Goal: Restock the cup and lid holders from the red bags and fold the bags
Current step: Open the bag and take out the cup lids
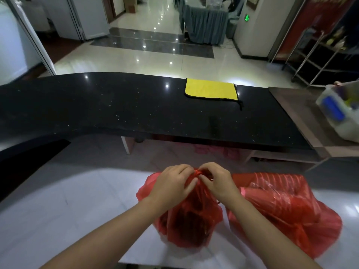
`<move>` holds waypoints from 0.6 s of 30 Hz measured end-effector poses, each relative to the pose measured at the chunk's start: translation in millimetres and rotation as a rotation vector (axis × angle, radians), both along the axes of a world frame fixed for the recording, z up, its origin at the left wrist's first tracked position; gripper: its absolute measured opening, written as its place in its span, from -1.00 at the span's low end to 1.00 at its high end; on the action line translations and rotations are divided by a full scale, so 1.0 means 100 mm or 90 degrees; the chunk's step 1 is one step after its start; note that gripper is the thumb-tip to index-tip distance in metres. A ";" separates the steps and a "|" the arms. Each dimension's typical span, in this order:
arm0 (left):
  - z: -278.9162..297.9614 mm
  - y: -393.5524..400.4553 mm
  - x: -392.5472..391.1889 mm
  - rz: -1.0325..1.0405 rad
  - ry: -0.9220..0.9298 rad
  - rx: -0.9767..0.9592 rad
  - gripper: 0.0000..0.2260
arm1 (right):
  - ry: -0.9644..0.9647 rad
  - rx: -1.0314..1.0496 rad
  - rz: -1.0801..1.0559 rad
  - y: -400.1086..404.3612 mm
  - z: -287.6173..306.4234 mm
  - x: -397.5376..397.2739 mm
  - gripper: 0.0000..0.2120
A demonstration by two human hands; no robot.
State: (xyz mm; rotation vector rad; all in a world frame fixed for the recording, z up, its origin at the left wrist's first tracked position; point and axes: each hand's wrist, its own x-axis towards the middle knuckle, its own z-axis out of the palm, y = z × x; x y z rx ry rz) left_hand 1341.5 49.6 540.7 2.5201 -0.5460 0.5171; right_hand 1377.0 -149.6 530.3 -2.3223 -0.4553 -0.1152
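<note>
Left hand [172, 184] grips the gathered neck of the near red bag [191, 220], fingers curled round it; right hand [216, 182] pinches the knot [198, 172] on top. Looks like the untying step, nothing restocked yet. Next, I'd say, the knot must be teased loose without tearing the thin plastic. Right of that bag, touching it, lies the second red bag [287, 210], tied or not I cannot tell. Left of it the white bench [68, 200] gives room; behind, the black counter [97, 105] edge stands well apart.
</note>
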 end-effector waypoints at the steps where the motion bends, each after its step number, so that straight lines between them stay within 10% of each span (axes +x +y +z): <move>1: 0.00 -0.04 0.00 0.003 -0.004 0.004 -0.78 | 0.011 0.015 -0.006 0.00 0.00 -0.01 -0.80; 18: -0.09 -0.23 0.01 0.030 0.043 -0.036 -0.90 | -0.162 -0.009 0.073 -0.16 -0.22 -0.08 -0.90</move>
